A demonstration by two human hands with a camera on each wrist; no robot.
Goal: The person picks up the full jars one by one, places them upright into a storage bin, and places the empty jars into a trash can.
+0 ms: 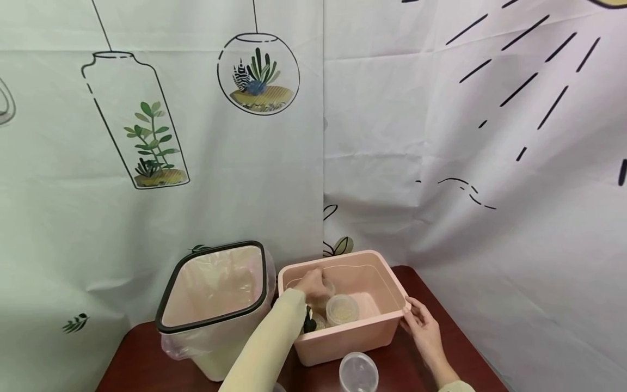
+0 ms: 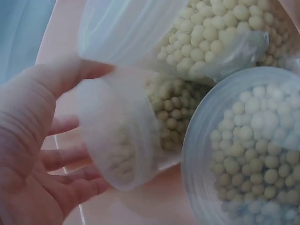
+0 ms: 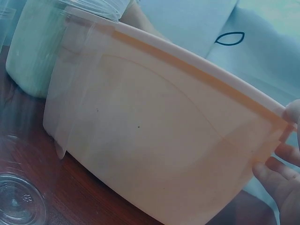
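My left hand reaches down inside a pink plastic bin. In the left wrist view it grips a clear jar of pale round beans by the lid, thumb on one edge and fingertips on the other. A second jar of beans, with a clear packet inside, lies against the thumb. A third jar stands to the right. My right hand holds the bin's front right corner; in the right wrist view its thumb presses the outer wall.
A waste bin with a black rim and clear liner stands left of the pink bin. In front stands an empty clear container on the dark red table. Something black is in the pink bin. Printed cloth hangs behind.
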